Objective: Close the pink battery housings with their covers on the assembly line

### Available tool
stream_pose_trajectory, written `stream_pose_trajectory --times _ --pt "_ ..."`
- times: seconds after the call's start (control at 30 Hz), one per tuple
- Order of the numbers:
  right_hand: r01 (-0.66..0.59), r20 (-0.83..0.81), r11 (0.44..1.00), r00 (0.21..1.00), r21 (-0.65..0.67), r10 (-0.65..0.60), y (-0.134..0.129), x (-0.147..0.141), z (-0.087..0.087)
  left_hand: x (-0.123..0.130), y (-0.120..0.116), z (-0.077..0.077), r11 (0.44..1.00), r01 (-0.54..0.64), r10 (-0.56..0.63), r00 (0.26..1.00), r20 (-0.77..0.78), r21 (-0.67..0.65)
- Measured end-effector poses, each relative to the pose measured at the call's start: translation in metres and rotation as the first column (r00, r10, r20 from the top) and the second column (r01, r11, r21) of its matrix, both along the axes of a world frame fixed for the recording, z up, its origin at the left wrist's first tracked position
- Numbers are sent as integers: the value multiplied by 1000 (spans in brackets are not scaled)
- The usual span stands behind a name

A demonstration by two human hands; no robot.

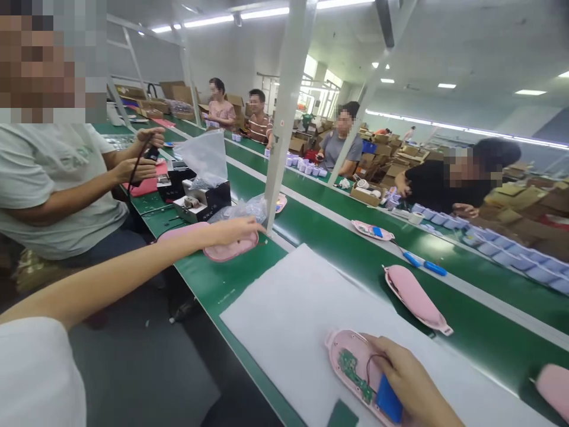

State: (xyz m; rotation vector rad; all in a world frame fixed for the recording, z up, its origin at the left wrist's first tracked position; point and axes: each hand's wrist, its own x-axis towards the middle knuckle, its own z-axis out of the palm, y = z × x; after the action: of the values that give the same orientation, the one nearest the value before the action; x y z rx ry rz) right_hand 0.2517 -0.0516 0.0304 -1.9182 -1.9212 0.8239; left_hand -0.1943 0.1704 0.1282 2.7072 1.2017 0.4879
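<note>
My right hand [411, 379] grips the right edge of a pink oval plastic shell half [355, 344] over a white sheet. Inside it are a green circuit board [351, 365], a thin dark wire and a blue battery pack [388, 400]. My left hand [233, 230] reaches out over a second pink shell half [229, 250] at the left of the bench. Its fingers stretch past that shell's far side, and the thumb is hidden. A small red wire end shows beside the fingertips. Another pink piece [184, 231] lies partly behind my left forearm.
The white sheet [284, 296] covers the near green bench. Pink shells [415, 290] and an open shell with blue batteries [373, 230] lie along the line. A white post [284, 118] rises beyond my left hand. A co-worker [57, 178] sits left, handling a black cable; others sit opposite.
</note>
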Motion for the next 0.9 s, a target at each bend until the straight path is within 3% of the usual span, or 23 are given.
stream_pose_trajectory --times 0.07,0.17,0.23,0.3,0.4,0.47,0.57,0.63,0.7,0.8,0.9 --pt "93 28 995 995 35 -94 -24 -4 -6 20 -13 13 996 -91 85 967 241 16" --pt "253 -143 938 964 235 -224 -40 -21 14 83 -52 12 985 -100 169 752 638 -144" --pt "334 -373 906 900 261 -225 -44 -37 36 139 -89 -3 960 72 163 647 745 -272" --pt "339 -565 929 800 147 -203 -44 -47 53 191 -124 -22 898 257 150 585 797 -357" --pt "319 -672 947 711 43 -209 -51 -36 57 233 -156 -47 785 450 88 598 796 -425" --pt "437 -678 899 671 35 -299 -63 -14 50 238 -160 -59 741 511 -57 695 717 -436" --pt "559 -673 829 607 -17 -423 -85 19 37 232 -156 -70 741 570 -391 796 462 -354" --pt "547 -650 835 615 -55 -446 -94 32 30 232 -156 -74 711 651 -576 756 309 -266" --pt "530 -633 846 639 -51 -438 -97 36 27 236 -156 -79 666 711 -664 703 254 -225" --pt "487 -583 874 707 -8 -399 -97 35 28 239 -151 -90 687 679 -588 729 351 -259" --pt "367 -465 930 827 22 -315 -93 34 36 235 -145 -102 699 598 -316 751 580 -393"
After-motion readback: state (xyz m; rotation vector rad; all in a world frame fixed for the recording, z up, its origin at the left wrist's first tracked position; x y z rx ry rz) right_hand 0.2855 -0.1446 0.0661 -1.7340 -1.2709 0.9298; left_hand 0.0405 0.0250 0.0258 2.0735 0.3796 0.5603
